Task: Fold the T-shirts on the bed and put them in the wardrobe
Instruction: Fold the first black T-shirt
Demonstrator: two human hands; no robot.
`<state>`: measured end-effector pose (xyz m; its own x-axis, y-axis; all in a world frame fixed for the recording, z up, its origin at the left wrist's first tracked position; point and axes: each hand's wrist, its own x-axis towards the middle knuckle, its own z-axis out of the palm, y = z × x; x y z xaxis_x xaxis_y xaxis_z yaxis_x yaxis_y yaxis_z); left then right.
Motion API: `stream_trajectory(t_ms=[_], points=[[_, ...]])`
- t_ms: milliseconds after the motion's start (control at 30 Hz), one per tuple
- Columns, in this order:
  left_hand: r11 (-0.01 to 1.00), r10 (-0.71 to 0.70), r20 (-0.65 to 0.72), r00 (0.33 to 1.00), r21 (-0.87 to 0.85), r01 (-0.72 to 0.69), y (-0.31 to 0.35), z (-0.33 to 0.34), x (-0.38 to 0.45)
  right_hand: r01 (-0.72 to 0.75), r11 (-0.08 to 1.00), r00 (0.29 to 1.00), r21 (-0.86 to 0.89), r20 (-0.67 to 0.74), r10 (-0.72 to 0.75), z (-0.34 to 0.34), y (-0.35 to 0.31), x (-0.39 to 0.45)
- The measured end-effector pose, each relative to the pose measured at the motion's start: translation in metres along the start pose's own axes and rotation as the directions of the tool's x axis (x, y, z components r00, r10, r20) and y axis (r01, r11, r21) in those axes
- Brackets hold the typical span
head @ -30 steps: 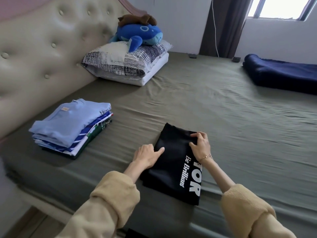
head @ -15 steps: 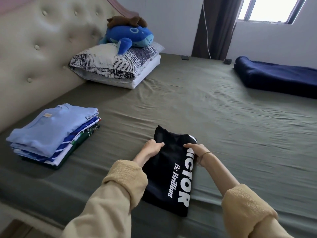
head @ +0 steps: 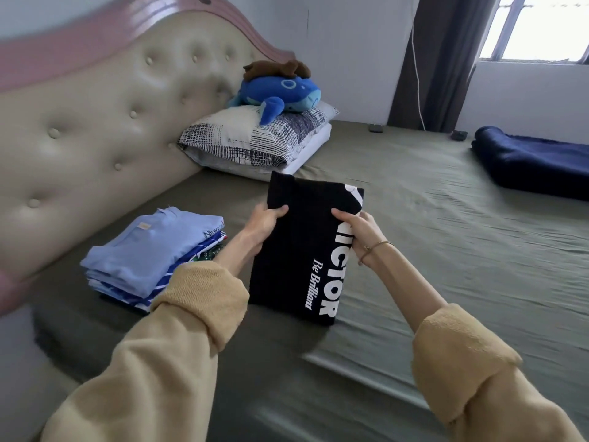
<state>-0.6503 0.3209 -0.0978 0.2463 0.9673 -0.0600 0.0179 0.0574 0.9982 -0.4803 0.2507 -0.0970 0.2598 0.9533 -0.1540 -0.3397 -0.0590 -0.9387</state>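
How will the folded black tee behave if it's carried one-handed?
Probably floppy: the black tee is soft cloth, and both the left hand and right hand grip its sides to keep it flat. One-handed, the free side would likely sag and the folds open. It looks light and unlikely to slip.

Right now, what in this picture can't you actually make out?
Head view only:
- Wardrobe: nowhere in frame.
- Black T-shirt: the first letter of its print is covered by the right hand; its back faces away.
- Left hand: its fingers are behind the shirt.
- Stack: lower shirts are covered by the light blue one and the left sleeve, so no count.
- Headboard: its left edge is blurred.
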Motion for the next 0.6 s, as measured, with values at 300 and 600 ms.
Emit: stream_trajectory(t_ms=[300, 600], points=[[0.994, 0.098, -0.182, 0.978, -0.03, -0.106, -0.002, -0.046, -0.012, 0.412, 0.816, 0.909, -0.405, 0.246, -0.336, 0.034, 0.02, 0.014], [0.979, -0.134, -0.126, 0.983, 0.136, 0.151, -0.126, -0.095, -0.068, 0.486, 0.474, 0.842, -0.734, 0.539, -0.026, 0.003, 0.127, -0.03]])
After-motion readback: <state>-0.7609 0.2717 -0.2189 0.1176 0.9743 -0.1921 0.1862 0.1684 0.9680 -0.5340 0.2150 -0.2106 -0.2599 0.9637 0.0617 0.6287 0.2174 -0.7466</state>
